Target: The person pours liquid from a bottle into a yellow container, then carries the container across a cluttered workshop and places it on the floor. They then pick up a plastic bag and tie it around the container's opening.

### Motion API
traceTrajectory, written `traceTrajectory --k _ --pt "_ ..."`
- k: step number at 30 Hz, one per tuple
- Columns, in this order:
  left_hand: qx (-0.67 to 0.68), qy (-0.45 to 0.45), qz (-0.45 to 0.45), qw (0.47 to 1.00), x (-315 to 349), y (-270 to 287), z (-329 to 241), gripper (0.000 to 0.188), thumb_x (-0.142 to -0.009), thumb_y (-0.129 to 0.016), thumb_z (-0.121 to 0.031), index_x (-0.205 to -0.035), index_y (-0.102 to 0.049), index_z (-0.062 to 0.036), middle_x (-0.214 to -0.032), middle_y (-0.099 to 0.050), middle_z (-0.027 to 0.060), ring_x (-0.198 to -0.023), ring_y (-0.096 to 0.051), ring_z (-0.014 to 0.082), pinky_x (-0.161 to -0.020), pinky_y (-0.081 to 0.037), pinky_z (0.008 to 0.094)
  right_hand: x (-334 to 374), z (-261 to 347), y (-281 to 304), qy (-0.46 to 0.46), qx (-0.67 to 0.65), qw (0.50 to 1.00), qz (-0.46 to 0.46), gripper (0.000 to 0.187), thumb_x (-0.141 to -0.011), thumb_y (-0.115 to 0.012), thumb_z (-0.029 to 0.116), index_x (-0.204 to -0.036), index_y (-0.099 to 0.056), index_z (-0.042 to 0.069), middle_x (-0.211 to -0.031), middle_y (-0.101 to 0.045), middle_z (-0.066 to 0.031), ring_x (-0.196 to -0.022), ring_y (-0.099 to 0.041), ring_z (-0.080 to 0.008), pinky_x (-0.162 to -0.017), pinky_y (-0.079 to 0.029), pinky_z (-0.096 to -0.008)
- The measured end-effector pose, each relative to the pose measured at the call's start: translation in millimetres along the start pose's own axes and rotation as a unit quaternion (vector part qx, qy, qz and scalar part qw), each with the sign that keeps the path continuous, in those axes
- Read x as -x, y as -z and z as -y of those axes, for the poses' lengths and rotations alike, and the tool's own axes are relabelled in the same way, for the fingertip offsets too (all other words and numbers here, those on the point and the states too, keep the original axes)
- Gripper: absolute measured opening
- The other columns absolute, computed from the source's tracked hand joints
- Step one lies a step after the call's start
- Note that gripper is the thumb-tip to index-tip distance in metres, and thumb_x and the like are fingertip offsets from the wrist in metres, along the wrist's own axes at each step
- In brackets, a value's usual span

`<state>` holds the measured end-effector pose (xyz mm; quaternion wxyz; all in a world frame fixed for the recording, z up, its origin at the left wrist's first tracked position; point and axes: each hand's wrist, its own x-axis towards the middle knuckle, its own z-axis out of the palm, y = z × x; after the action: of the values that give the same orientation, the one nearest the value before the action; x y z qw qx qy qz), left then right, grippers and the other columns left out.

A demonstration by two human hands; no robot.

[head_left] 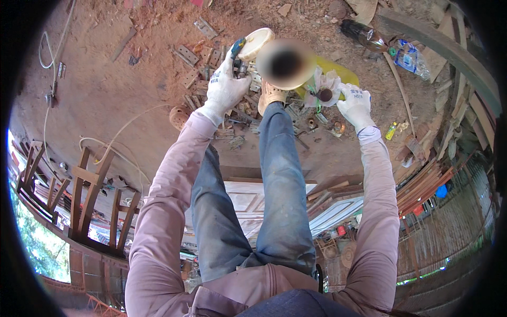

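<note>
My left hand [225, 90], in a white knitted glove, is closed around a dark object with a blue-green end [238, 48]; its kind is unclear. Against that end rests a round cream lid-like disc [257, 42]. Just right of it is a round pale-rimmed container [289, 84], its dark middle blurred. My right hand [355, 104], also gloved, is closed at the near side of a yellow jug [338, 72]. Clear plastic film [326, 79] bunches around a round brown opening or cap [324, 95] beside those fingers.
Small metal plates and hinges [186, 54] lie scattered on the dirt floor around my clog [272, 95]. A dark plastic bottle [364, 36] and crumpled plastic packaging [412, 59] lie at the far right. Wooden frames [90, 177] stand left; a pale hose [124, 127] crosses the floor.
</note>
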<state>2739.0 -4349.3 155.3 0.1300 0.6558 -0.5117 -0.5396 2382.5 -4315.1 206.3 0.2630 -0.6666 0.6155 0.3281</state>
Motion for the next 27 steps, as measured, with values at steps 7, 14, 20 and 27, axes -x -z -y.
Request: traceTrajectory --k 7,14,20,27 --pt "0.088 0.033 -0.022 0.995 24.6 -2.1 8.9 0.08 -0.079 -0.065 -0.014 -0.152 -0.033 -0.0187 -0.101 -0.068 0.0132 -0.087 -0.068 0.0268 -0.082 -0.054 0.0385 -36.9 -37.3 -24.4 -0.024 -0.072 0.995 -0.057 0.053 -0.08 -0.06 0.03 -0.132 -0.059 0.019 -0.13 -0.063 -0.0078 -0.121 -0.057 -0.0264 -0.096 -0.041 -0.0474" --pt "0.221 0.036 -0.055 0.973 31.6 -9.2 -3.3 0.079 -0.084 -0.065 -0.008 -0.152 -0.027 -0.0139 -0.101 -0.064 0.0034 -0.08 -0.06 0.0104 -0.073 -0.052 0.0285 -88.7 -69.0 -56.9 -0.064 -0.025 0.993 -0.099 0.057 -0.081 -0.064 0.033 -0.136 -0.056 0.022 -0.136 -0.056 -0.0125 -0.123 -0.055 -0.0321 -0.097 -0.046 -0.0489" --pt "0.162 0.025 -0.078 0.983 31.6 10.8 -11.0 0.08 -0.082 -0.067 -0.009 -0.153 -0.03 -0.0188 -0.104 -0.063 0.0042 -0.08 -0.06 0.0114 -0.075 -0.052 0.0299 -56.6 17.6 43.2 -0.084 0.007 0.982 -0.168 0.067 -0.084 -0.07 0.039 -0.143 -0.044 0.02 -0.149 -0.038 -0.0171 -0.129 -0.046 -0.0402 -0.103 -0.044 -0.0455" --pt "0.008 0.044 -0.01 0.999 42.4 44.4 -54.3 0.076 -0.082 -0.069 -0.015 -0.15 -0.035 -0.0143 -0.102 -0.068 0.0085 -0.09 -0.065 0.0179 -0.081 -0.052 0.0332 -81.9 124.6 175.3 0.262 -0.396 0.88 -0.026 0.072 -0.091 -0.067 0.048 -0.141 -0.046 0.0 -0.134 -0.058 -0.0196 -0.125 -0.057 -0.0295 -0.107 -0.042 -0.0372"
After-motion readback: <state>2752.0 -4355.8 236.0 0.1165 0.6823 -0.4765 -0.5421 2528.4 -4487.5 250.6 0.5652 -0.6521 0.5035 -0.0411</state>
